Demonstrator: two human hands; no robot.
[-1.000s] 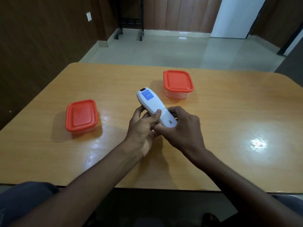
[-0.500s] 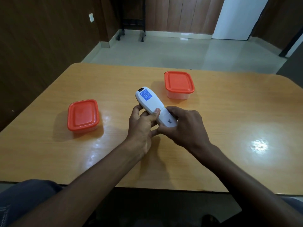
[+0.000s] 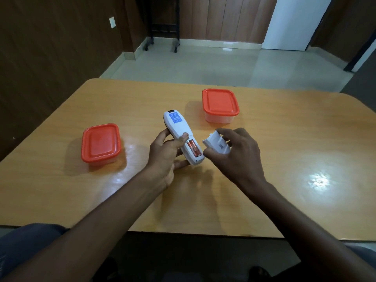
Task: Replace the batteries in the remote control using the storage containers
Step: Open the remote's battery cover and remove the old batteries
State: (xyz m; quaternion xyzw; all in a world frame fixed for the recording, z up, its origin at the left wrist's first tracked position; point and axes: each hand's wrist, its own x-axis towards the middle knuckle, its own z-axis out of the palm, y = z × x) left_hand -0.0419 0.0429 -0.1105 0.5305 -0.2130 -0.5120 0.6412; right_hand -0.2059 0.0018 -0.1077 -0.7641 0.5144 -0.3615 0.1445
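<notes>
Here the left hand grips the white remote back-up above the table, thumb across it, two orange batteries bared. Just beside, the right hand pinches the loose cover. Farther off sit two red-lidded boxes, one left, one behind, both closed.

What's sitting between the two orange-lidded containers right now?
In the head view, the white remote, gripped by the left hand, lies between the left container and the far container.

Wooden table, tiled floor, black stand
</notes>
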